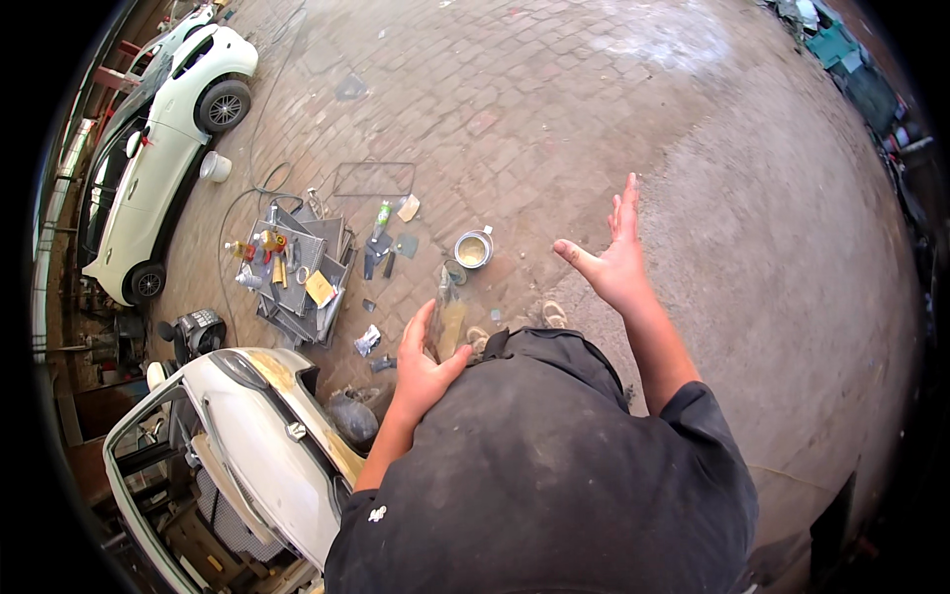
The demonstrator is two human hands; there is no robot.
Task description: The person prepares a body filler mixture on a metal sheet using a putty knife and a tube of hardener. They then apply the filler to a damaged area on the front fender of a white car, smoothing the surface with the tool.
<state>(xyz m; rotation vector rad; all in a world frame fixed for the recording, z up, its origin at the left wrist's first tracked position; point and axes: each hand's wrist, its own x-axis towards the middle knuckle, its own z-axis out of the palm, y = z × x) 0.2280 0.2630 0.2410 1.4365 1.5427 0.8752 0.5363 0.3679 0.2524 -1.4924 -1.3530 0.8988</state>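
Note:
My left hand (424, 368) is raised in front of my dark shirt, fingers spread, holding nothing. My right hand (616, 265) is lifted farther out to the right over the paving, thumb and fingers apart, with nothing in it. On the ground between and beyond the hands stands a round tin (473, 249) with beige stuff inside. Close past my left hand lies a yellowish flat piece (452, 325), partly hidden, beside a clear, bag-like thing I cannot make out well.
At left, a stack of grey panels (297, 322) bears bottles, tools and a yellow block (320, 288). A green tube (383, 216) and dark scraps lie beside it. A stripped white car body (267, 436) stands near left, a white car (163, 129) farther off, with a white bucket (215, 166).

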